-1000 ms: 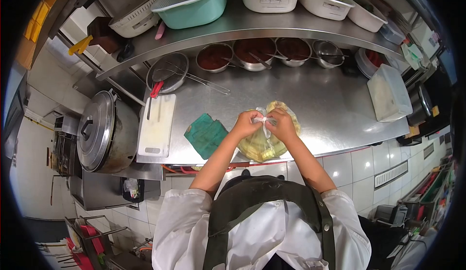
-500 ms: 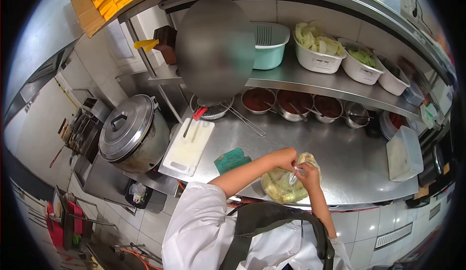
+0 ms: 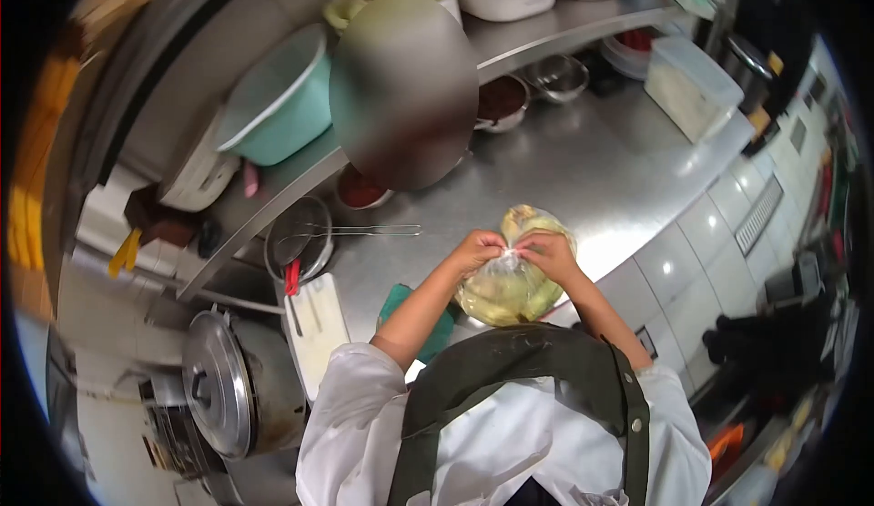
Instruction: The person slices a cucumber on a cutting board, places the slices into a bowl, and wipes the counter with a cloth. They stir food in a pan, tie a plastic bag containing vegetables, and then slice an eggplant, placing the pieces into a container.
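A clear plastic bag [image 3: 506, 298] filled with pale yellow-green food sits at the front edge of the steel counter; what exactly is inside I cannot make out. My left hand [image 3: 479, 251] pinches the gathered neck of the bag from the left. Opposite it, my right hand [image 3: 550, 253] grips the same twisted plastic, fingertips almost meeting those of the left. Beside my left forearm lies a green cloth [image 3: 441, 333], partly covered by the arm.
To the left are a white cutting board [image 3: 319, 333] with a red-handled knife [image 3: 292, 280], a strainer [image 3: 300, 233] and a big lidded pot [image 3: 228, 383]. Sauce bowls [image 3: 503, 104] stand behind, under a shelf with a teal tub [image 3: 282, 110]. A clear container [image 3: 692, 87] stands right.
The view has turned and tilted. My hands have come level on either side of the bag's neck, and the bag's top now shows between them.
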### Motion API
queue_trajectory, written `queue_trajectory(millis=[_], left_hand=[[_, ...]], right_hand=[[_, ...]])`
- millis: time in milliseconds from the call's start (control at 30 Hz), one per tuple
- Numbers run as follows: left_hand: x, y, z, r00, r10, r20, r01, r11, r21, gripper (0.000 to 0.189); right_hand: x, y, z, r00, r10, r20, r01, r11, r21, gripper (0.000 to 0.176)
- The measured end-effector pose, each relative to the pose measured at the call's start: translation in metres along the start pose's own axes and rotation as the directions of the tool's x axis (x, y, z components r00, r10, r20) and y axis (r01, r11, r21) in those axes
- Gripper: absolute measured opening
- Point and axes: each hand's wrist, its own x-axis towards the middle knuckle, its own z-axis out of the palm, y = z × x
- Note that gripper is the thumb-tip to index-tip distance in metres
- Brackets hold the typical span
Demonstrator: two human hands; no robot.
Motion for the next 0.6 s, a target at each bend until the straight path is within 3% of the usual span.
queue_trajectory(millis=[67, 167, 200, 300, 467, 600], left_hand=[[-0.001, 0.002, -0.001, 0.999, -0.041, 0.001, 0.041, 0.999, -0.013, 0.007], [-0.005, 0.016, 0.003, 0.991, -0.118, -0.058, 0.12, 0.992, 0.045, 0.005], [-0.005, 0.018, 0.004, 0.995, -0.083, -0.053, 0.087, 0.994, 0.065, 0.004], [-0.008, 0.023, 0.009, 0.998, -0.007, -0.06, 0.016, 0.987, 0.159, 0.002], [-0.013, 0.039, 0.013, 0.994, 0.018, -0.108, 0.026, 0.922, 0.385, 0.005], [-0.015, 0.04, 0.019, 0.987, 0.023, -0.156, 0.033, 0.937, 0.348, 0.004]], right_hand=[[0.0, -0.011, 0.002, 1.0, -0.018, -0.023, 0.018, 1.0, 0.004, 0.012], [0.001, -0.035, 0.007, 0.986, -0.11, -0.125, 0.088, 0.982, -0.168, 0.012], [0.004, -0.041, 0.007, 0.978, -0.142, -0.153, 0.107, 0.97, -0.219, 0.012], [0.009, -0.052, 0.01, 0.996, -0.087, -0.034, 0.074, 0.96, -0.271, 0.012], [0.011, -0.054, 0.025, 0.999, 0.015, -0.039, -0.029, 0.919, -0.392, 0.011], [0.012, -0.065, 0.03, 0.998, 0.046, -0.044, -0.062, 0.852, -0.519, 0.011]])
